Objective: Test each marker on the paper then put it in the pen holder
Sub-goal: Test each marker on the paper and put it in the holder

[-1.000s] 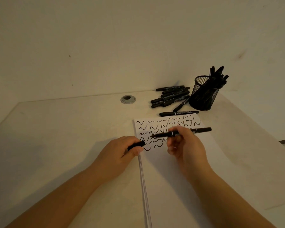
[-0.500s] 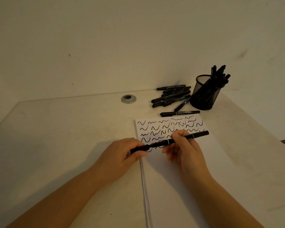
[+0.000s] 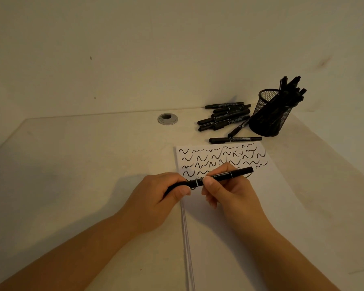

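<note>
Head view, marker in hand: a black marker (image 3: 216, 177) was held level above the paper (image 3: 240, 217), its long axis running from lower left to upper right, rising slightly toward the pen holder (image 3: 270, 114).
Head view, left hand: the left hand (image 3: 156, 198) was curled round the marker's left end, thumb on top; that end looked capped, though the hand covered most of it.
Head view, right hand: the right hand (image 3: 229, 190) pinched the barrel near its middle, thumb and fingertips closed on it, the right end sticking out free.
Head view, key relation: the pen holder stood up and to the right of both hands, well apart from them; the right hand was the nearer, and the marker's free end already pointed roughly that way.
Head view, step judged: the cap seemed seated, so the drop into the holder looked due.
Head view, loose markers: a pile (image 3: 225, 116) lay on the tabletop (image 3: 82, 164) just left of the holder, about nine, mostly lying left to right; overlaps made the count uncertain.
Head view, markers in holder: a bunch leaning right, perhaps six or more; too dark to count.
Head view, other counts: one holder, one stack of paper with several rows of squiggles (image 3: 219, 158), one grommet (image 3: 167, 118).
</note>
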Demonstrator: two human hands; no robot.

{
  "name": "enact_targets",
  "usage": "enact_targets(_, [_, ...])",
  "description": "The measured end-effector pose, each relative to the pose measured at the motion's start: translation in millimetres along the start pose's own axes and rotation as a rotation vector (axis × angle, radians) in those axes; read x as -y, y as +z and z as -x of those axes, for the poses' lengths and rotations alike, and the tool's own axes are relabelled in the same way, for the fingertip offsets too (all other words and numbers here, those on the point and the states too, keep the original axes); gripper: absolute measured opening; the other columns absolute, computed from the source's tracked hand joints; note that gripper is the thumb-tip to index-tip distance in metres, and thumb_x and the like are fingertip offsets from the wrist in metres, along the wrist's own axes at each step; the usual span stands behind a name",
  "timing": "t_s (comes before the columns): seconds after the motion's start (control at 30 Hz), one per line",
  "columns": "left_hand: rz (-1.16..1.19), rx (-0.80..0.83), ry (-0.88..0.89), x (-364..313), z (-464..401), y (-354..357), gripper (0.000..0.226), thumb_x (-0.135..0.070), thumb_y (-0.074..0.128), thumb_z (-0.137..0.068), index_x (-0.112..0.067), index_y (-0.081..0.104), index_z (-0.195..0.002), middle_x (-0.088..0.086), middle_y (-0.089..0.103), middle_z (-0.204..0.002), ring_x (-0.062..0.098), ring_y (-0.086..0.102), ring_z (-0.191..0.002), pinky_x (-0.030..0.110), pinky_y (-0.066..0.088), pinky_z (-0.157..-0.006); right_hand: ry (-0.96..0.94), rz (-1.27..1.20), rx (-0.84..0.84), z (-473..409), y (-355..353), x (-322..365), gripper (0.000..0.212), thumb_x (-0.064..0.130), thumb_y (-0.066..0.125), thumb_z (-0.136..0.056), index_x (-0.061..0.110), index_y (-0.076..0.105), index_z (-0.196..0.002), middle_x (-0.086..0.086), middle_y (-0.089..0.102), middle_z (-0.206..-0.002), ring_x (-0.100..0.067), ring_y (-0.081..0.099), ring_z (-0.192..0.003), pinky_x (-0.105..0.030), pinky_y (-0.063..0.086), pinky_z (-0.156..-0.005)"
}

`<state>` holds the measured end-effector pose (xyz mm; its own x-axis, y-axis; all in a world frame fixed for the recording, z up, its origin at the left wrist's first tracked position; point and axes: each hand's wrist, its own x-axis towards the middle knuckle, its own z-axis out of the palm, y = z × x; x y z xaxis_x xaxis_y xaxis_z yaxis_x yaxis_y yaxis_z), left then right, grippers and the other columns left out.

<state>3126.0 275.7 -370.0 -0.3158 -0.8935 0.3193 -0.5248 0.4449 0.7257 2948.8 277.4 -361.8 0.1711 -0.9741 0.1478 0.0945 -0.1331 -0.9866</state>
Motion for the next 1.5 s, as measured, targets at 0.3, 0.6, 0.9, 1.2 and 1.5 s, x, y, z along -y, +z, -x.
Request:
enact_targets(0.3, [0.043,0.039,-0.026,1,2,1,0.027,-0.050,0.037,-0.082,-0.040,0.053,-0.063,-0.013,0.047,-0.052,0.005,0.039,-0.047,0.012,0.026,-0.047,-0.001,-0.092,0.065,0,0,-5,0.011,0.000,0.054,-0.084,0.005,0.048,-0.077,0.002,0.052,-0.049,-0.010,0.045,-0.047,-0.018,0.039,-0.049])
enact_targets(0.6, [0.163,0.075,-0.093,2,0,2,0.028,-0.055,0.038,-0.078,-0.041,0.057,-0.063,-0.009,0.038,-0.049,0.008,0.033,-0.047,0.015,0.025,-0.048,-0.020,-0.085,0.099,-2,0,-4,0.011,-0.001,0.055,-0.083,0.005,0.047,-0.078,0.001,0.054,-0.048,-0.010,0.045,-0.046,-0.017,0.040,-0.050])
enact_targets(0.9, [0.161,0.004,-0.177,-2,-5,6,0.026,-0.044,0.043,-0.082,-0.037,0.058,-0.062,-0.008,0.036,-0.043,0.007,0.030,-0.043,0.016,0.024,-0.045,0.016,0.129,-0.040,-6,1,-4,0.009,0.013,0.062,-0.084,0.017,0.056,-0.078,0.005,0.057,-0.050,-0.002,0.049,-0.045,-0.014,0.039,-0.047])
enact_targets(1.2, [0.426,-0.054,-0.368,-14,-7,6,0.025,-0.016,0.037,-0.097,-0.010,0.045,-0.074,-0.010,0.039,-0.045,0.006,0.036,-0.045,0.016,0.033,-0.049,-0.329,0.685,-0.257,5,11,2,0.010,0.025,0.064,-0.084,0.025,0.060,-0.074,0.015,0.055,-0.063,-0.006,0.051,-0.055,-0.015,0.042,-0.051])
enact_targets(1.5, [0.533,-0.011,-0.437,-55,-30,8,0.030,-0.014,0.035,-0.097,-0.005,0.048,-0.072,-0.010,0.032,-0.041,0.008,0.035,-0.041,0.013,0.034,-0.044,-0.785,1.367,-0.038,-6,-20,36,0.032,0.008,0.082,-0.063,0.014,0.069,-0.092,0.000,0.064,-0.083,-0.014,0.058,-0.064,-0.022,0.047,-0.042])
